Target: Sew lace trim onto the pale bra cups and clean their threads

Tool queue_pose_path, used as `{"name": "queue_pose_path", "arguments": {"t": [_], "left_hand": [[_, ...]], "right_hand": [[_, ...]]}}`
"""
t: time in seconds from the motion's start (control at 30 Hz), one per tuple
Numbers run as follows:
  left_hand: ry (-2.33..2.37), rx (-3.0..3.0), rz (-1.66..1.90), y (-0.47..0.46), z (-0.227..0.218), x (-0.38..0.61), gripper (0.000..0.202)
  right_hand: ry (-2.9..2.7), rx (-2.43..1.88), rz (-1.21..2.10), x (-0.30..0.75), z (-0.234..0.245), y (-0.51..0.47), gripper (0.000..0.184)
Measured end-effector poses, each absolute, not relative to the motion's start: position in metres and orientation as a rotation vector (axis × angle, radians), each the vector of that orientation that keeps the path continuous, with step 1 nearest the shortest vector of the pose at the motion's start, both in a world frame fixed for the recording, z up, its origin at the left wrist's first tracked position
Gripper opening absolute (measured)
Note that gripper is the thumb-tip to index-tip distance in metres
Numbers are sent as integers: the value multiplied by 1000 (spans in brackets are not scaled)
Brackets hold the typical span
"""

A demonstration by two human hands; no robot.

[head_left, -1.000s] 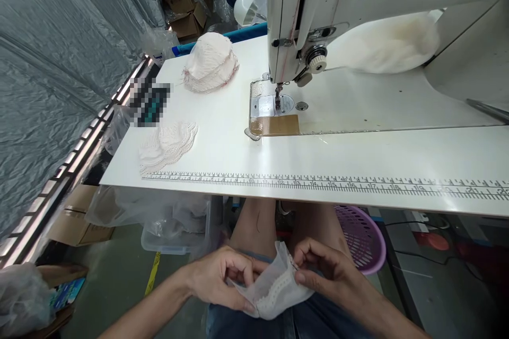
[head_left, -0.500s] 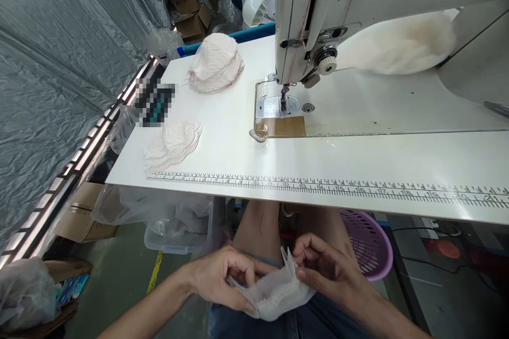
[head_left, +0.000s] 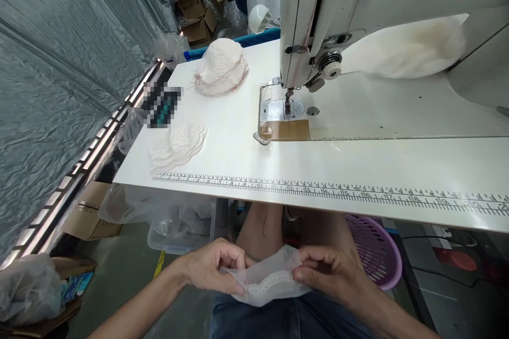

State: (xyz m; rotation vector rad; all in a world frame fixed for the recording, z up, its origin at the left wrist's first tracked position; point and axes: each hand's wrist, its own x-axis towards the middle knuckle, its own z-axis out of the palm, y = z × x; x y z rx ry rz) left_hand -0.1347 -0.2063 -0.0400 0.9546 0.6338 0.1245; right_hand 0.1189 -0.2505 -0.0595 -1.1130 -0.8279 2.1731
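Over my lap I hold a small piece of sheer white fabric (head_left: 274, 278) with a scalloped lace band along it. My left hand (head_left: 217, 267) pinches its left end between thumb and fingers. The right end is gripped the same way by my right hand (head_left: 328, 270). Beyond the table edge, a flat white lace piece (head_left: 178, 145) lies on the table's left part. Behind it sits a stack of cream, cup-shaped fabric pieces (head_left: 221, 66) with reddish thread along the edges.
A white sewing machine (head_left: 310, 26) stands on the white table (head_left: 234, 151), which has a printed ruler along its front edge. White cloth (head_left: 409, 50) lies under the machine arm. Below are a purple basket (head_left: 392, 254) at right and a clear plastic bin (head_left: 170, 238) at left.
The fabric has been drawn out flatter between my hands, its upper edge no longer sticking up in points. Both hands have risen slightly. The view has shifted a little.
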Motion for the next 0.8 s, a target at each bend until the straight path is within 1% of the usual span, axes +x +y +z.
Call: {"name": "queue_pose_path", "arguments": {"t": [0.13, 0.3, 0.4, 0.5, 0.63, 0.8], "left_hand": [[745, 1000, 66, -206, -44, -135, 35], [822, 1075, 5, -202, -40, -128, 49], [809, 1072, 12, -200, -36, -127, 50], [797, 1059, 13, -199, -34, -128, 47], [786, 1013, 32, -198, -37, -131, 44], [822, 962, 12, -199, -38, -133, 53]], "right_hand": [[-835, -1137, 2141, 121, -63, -251, 27], [-816, -1002, 2181, 121, -69, -252, 26], [-871, -989, 2176, 121, -68, -250, 27], [-975, -1060, 2153, 123, -64, -248, 30], [-1054, -1159, 2120, 128, -60, -247, 28], [-1057, -1178, 2154, 130, -62, -244, 26]]}}
